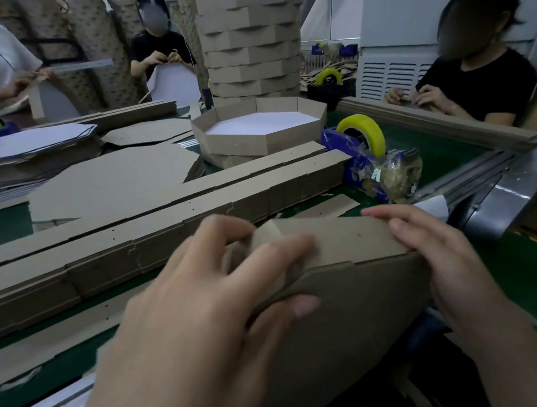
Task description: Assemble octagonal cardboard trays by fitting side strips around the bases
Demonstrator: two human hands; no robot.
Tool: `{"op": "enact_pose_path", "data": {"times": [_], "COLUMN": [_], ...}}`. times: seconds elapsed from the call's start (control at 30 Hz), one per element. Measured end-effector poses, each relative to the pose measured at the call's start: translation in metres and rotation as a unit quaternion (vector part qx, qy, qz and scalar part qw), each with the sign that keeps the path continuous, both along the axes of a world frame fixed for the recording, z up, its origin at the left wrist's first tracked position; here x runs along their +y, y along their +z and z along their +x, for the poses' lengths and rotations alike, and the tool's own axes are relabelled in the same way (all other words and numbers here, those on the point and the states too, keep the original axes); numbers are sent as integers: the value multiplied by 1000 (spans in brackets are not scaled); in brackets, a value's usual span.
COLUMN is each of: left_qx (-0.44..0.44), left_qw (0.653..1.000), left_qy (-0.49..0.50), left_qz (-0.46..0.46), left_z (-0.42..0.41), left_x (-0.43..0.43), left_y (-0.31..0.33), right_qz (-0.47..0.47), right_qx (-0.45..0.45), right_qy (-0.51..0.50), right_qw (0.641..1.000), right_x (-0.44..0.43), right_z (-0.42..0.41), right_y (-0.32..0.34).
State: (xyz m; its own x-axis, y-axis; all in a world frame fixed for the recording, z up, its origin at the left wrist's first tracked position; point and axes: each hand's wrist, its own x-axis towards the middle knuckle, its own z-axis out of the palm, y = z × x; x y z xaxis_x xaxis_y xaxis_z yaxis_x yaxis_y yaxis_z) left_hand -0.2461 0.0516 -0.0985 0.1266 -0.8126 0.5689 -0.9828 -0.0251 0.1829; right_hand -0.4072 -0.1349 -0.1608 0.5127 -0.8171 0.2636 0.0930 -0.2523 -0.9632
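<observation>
Green matting [530, 279] covered our bench, with long stacks of notched strips [151, 227] lying across it. We held a flat, matte brown octagonal base [353, 313] tilted at the near edge. Our left hand [204, 295] pinched the side strip [346, 238] folded along its top edge; our right hand [446, 261] gripped strip and base together.
</observation>
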Motion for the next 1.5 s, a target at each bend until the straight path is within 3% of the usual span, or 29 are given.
{"op": "enact_pose_path", "data": {"times": [0.2, 0.4, 0.5, 0.7, 0.8, 0.97, 1.03, 1.23, 1.33, 1.4, 1.5], "left_qx": [68, -53, -61, -38, -40, -22, -22, -33, -22, -22, -26], "left_qw": [997, 992, 991, 996, 996, 996, 996, 995, 996, 996, 996], "left_qy": [-3, 3, -1, 17, 21, 23, 25, 33, 34, 31, 33], "left_qz": [33, 115, 116, 82, 77, 84, 87, 84, 79, 79, 82], "left_z": [29, 24, 26, 31, 30, 31, 32, 33, 34, 35, 34], "left_x": [6, -16, -22, -24, -25, -25, -25, -27, -28, -29, -30], "left_y": [-13, -8, -11, -16, -16, -15, -15, -17, -20, -20, -18], "right_qz": [-58, -106, -97, -82, -48, 104, 92, 33, -16, -111, -192], "right_qx": [13, 18, 23, 120, 173, 0, -9, 44, 136, 183, 138], "right_qy": [-22, 8, 16, 26, 105, 165, 158, 140, 174, 100, -156], "right_qw": [998, 994, 995, 989, 978, 981, 983, 989, 975, 972, 959], "right_x": [9, 30, 29, -10, -17, -2, 0, 0, -10, -35, -105], "right_z": [25, 51, 54, 44, 45, 56, 58, 60, 58, 52, 39], "right_y": [-11, -18, -19, 4, 12, 1, -2, -8, 3, 16, 37]}}
